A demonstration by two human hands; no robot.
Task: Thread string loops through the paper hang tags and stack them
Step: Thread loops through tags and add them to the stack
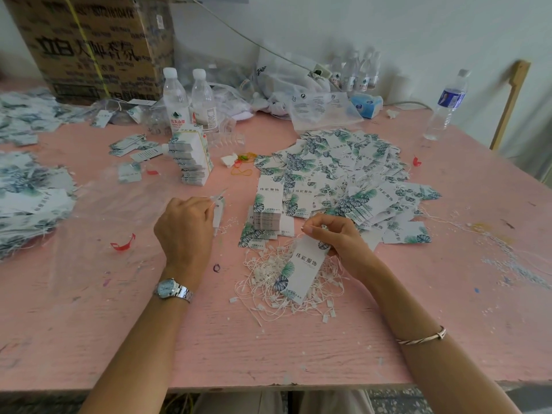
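My right hand (331, 236) pinches the top end of a white hang tag with green leaf print (301, 271), which hangs tilted over a heap of white string loops (268, 282). My left hand (185, 228) grips another tag (219, 212) edge-on, with a thin string at its top. A neat stack of tags (268, 210) stands between my hands, just beyond the strings. A wide loose spread of tags (343, 177) covers the table to the right of that stack.
The pink table (209, 339) carries tall bundled tags (192, 158), two water bottles (188, 100), a cardboard box (89, 43), plastic bags (298, 94), and more tag heaps at the left (30, 198). A red plastic scrap (122, 243) lies near my left hand.
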